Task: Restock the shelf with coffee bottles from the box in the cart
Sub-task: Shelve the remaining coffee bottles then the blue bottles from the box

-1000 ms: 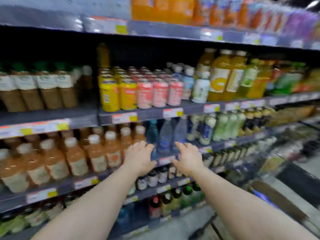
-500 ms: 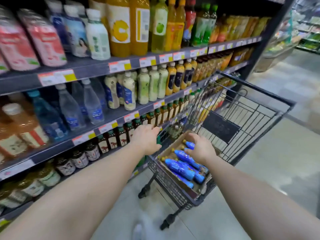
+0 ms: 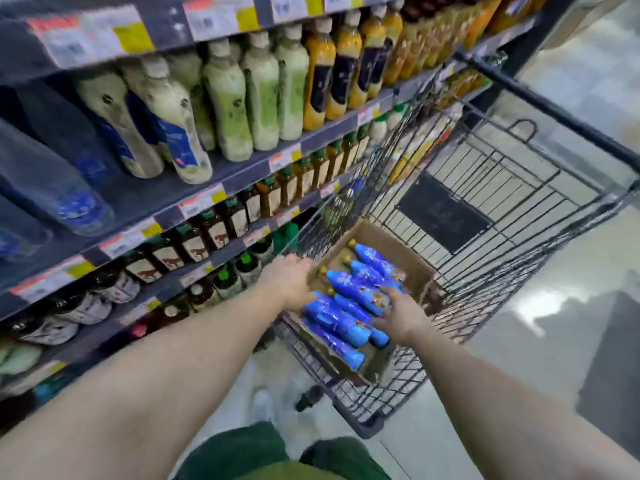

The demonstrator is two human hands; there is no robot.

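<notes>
Several blue-wrapped coffee bottles (image 3: 349, 289) with yellow caps lie on their sides in an open cardboard box (image 3: 408, 258). The box sits in the near end of a black wire cart (image 3: 554, 109). My left hand (image 3: 287, 282) reaches over the box's left edge, its fingertips down among the bottles and hidden from view. My right hand (image 3: 401, 313) rests on top of the bottles at the box's right side, fingers spread and closed around nothing. The shelf (image 3: 145, 199) stands to the left of the cart.
The shelf rows hold pale green and orange drink bottles (image 3: 259, 88), clear water bottles (image 3: 52, 188) and dark green-capped bottles (image 3: 194, 240). The cart's far end holds a dark panel (image 3: 443, 216). Shiny floor (image 3: 554, 323) lies to the right. My green-clothed legs show below.
A second ago both hands were at the shelf. My view swung right and down to the cart; both hands now reach into the box, deeper than half a second ago.
</notes>
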